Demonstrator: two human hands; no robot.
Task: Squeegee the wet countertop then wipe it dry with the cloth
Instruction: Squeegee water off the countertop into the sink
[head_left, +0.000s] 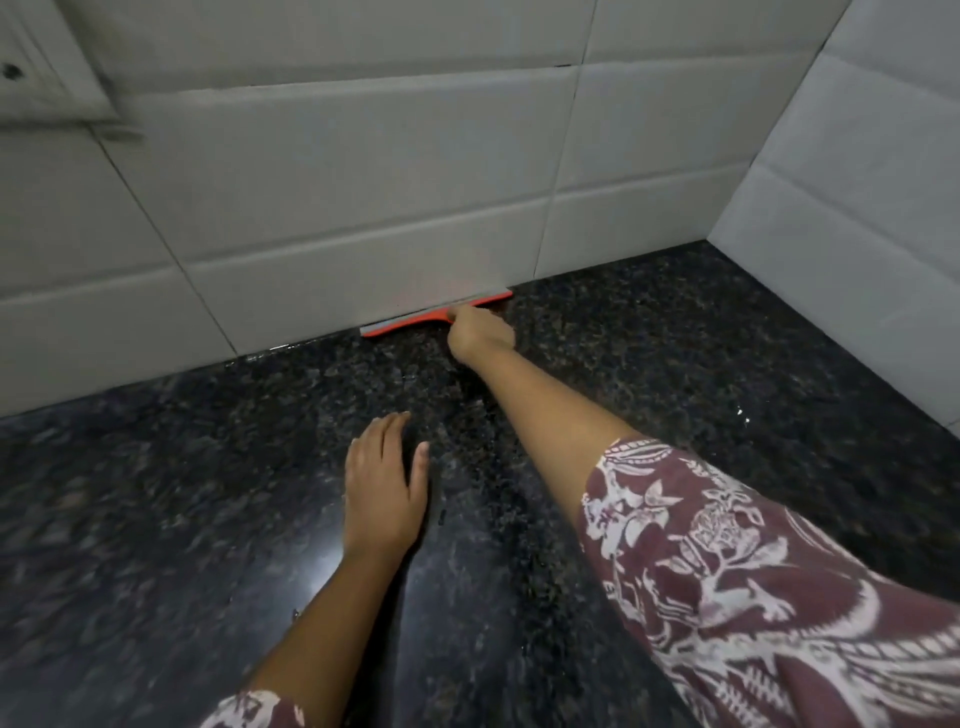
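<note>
Orange and grey, the squeegee (410, 321) lies with its blade along the foot of the tiled wall (363, 208), just beyond the right hand (480, 335), whose fingers curl onto it at full reach. Nearer the body, the left hand (383, 491) rests flat on the dark stone table (701, 364), fingers straight, holding nothing. No cloth shows in the head view. With the arm so stretched, pressure may be uneven and leave streaks. A pull towards the body would likely drive water onto the left hand, which might slip on the glossy stone.
</note>
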